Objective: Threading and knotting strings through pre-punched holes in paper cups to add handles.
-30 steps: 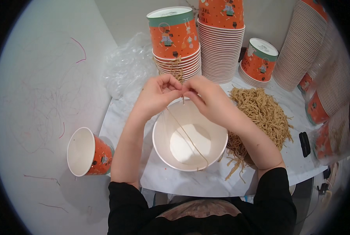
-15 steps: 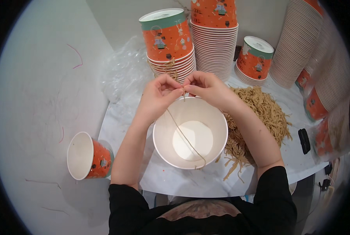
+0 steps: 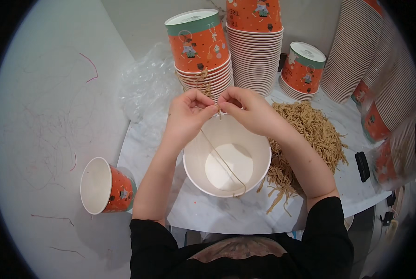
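A white-lined paper bucket (image 3: 194, 172) stands on the table in front of me, its open top facing up. A thin tan paper cord (image 3: 215, 151) runs across its mouth, fastened at the near rim and leading up to my hands at the far rim. My left hand (image 3: 189, 114) pinches the cord there between thumb and fingertips. Against it, my right hand (image 3: 245, 109) closes its thumb and forefinger on the same bit of cord, whose short end hangs over the far rim. The fingertips hide how the cord passes through the rim.
A heap of tan cords (image 3: 305, 135) lies to the right of the bucket. Orange bucket stacks (image 3: 203, 46) rise behind, with crumpled clear plastic (image 3: 147, 88) beside them. Another bucket (image 3: 119, 188) lies on its side at left; a black object (image 3: 362, 166) is at right.
The bucket's near rim has shifted slightly away from me. My right hand's fingers have changed position a little on the cord; both hands stay at the far rim.
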Action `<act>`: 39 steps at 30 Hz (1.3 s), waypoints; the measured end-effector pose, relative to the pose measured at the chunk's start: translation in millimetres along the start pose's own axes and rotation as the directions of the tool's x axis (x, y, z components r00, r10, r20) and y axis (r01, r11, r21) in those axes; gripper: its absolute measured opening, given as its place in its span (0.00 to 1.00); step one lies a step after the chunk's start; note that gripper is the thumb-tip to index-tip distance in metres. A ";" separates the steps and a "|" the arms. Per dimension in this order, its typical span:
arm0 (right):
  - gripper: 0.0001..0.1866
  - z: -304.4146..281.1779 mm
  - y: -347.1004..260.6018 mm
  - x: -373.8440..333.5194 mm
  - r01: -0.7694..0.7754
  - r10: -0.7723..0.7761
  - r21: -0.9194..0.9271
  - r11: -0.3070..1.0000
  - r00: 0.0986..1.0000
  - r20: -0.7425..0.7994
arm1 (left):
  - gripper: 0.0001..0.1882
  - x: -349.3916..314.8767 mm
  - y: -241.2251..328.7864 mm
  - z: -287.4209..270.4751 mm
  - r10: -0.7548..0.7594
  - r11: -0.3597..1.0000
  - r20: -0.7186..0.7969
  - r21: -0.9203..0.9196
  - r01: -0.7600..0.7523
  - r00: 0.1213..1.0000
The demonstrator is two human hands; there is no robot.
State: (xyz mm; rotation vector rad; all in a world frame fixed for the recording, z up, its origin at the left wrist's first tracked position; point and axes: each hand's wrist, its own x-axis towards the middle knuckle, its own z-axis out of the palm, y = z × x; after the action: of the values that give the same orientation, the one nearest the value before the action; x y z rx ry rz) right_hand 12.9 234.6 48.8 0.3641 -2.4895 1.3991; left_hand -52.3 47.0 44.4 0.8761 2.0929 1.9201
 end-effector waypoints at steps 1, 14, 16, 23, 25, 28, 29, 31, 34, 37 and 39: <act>0.07 -0.1 -1.1 -0.7 0.001 -0.001 0.000 1.000 1.000 0.001 | 0.06 -0.4 0.0 0.3 0.018 0.999 -0.014 0.028 -0.018 1.000; 0.06 -0.3 6.4 1.5 -0.071 0.063 0.103 0.992 0.995 0.076 | 0.09 2.0 0.5 -4.3 -0.067 0.997 0.034 -0.040 0.068 0.997; 0.06 1.2 10.9 3.1 -0.098 0.083 0.137 0.986 0.990 0.112 | 0.09 2.2 0.0 -6.6 -0.092 0.994 0.070 -0.053 0.095 0.993; 0.06 -3.1 10.3 4.3 -0.410 0.255 0.509 0.756 0.902 0.348 | 0.08 -1.0 10.3 -5.3 -0.085 0.996 0.062 -0.013 0.086 0.994; 0.05 -3.8 6.8 4.6 -0.453 0.273 0.559 0.694 0.885 0.378 | 0.05 -1.5 9.6 -6.9 -0.061 0.993 0.080 0.102 0.053 0.995; 0.05 -2.5 4.5 5.7 -0.493 0.322 0.588 0.641 0.868 0.377 | 0.02 -4.9 12.8 -5.4 -0.044 0.976 0.063 0.216 0.029 0.997; 0.05 -1.9 5.3 5.9 -0.466 0.317 0.561 0.685 0.883 0.346 | 0.02 -5.5 13.9 -5.5 -0.044 0.976 0.064 0.216 0.030 0.997; 0.04 -1.3 7.1 6.0 -0.437 0.311 0.531 0.727 0.897 0.313 | 0.06 -6.2 16.2 -7.2 -0.090 0.930 0.061 0.363 0.062 0.994; 0.05 1.7 11.0 6.6 -0.365 0.268 0.472 0.802 0.927 0.261 | 0.06 -5.9 16.0 -10.7 -0.114 0.928 0.089 0.364 0.074 0.989; 0.06 4.3 11.3 6.0 -0.291 0.235 0.448 0.845 0.956 0.176 | 0.08 -5.1 15.0 -12.6 -0.204 0.944 0.089 0.283 0.172 0.975; 0.07 4.1 10.3 5.7 -0.247 0.209 0.368 0.896 0.968 0.141 | 0.08 -4.9 18.4 -10.6 -0.219 0.957 0.102 0.215 0.194 0.970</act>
State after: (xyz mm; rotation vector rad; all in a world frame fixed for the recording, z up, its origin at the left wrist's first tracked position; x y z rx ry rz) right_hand 3.6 235.7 40.5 0.2216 -2.3831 2.0208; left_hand -48.1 35.4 62.4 0.7565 2.2344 1.5284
